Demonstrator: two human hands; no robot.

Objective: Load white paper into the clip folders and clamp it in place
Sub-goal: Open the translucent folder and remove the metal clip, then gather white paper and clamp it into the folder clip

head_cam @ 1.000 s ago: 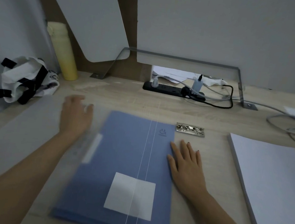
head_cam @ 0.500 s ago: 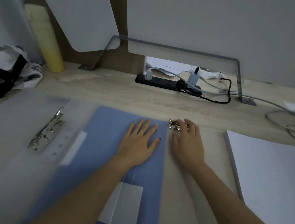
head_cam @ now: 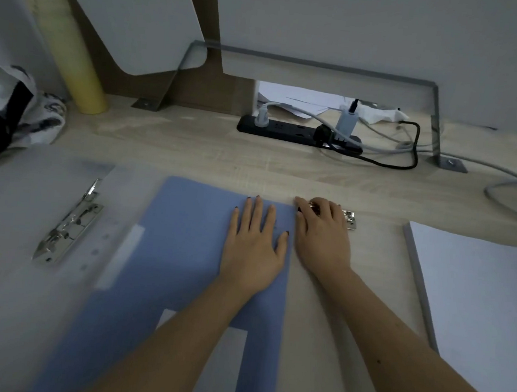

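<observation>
At my desk (head_cam: 192, 146), folder opened, clip next: a sec ago my left hand (head_cam: 254, 242) was out past the blue folder (head_cam: 185, 236), pushing the cover aside; now that translucent cover (head_cam: 15, 206) lies flat w/ its metal clamp (head_cam: 69, 221) exposed, well left of the blue folder. Left hand has come back and lies flat, fingers spread, palm down on the blue folder's far right corner, gripping nothing. My right hand (head_cam: 322, 232) has moved up from the folder's right edge to the loose metal clip (head_cam: 347, 219) just right of that corner; fingers curl over it, but I can't tell if they actually grasp it or only cover it.

My read: one folder is open and ready, no sheet loaded yet, so the job is at an early stage.

The white paper stack (head_cam: 477, 293) sits well right of the blue folder, untouched, near edge squared toward me. Bare wood runs between folder and stack, roomy enough for the right arm to swing over. Beyond the folder, a clear strip of desk before the power strip (head_cam: 300, 134) and cables (head_cam: 405, 149). Yellow bottle (head_cam: 72, 64) and bag (head_cam: 14, 112) stand far left of the folder, beyond the open cover, out of the way.
</observation>
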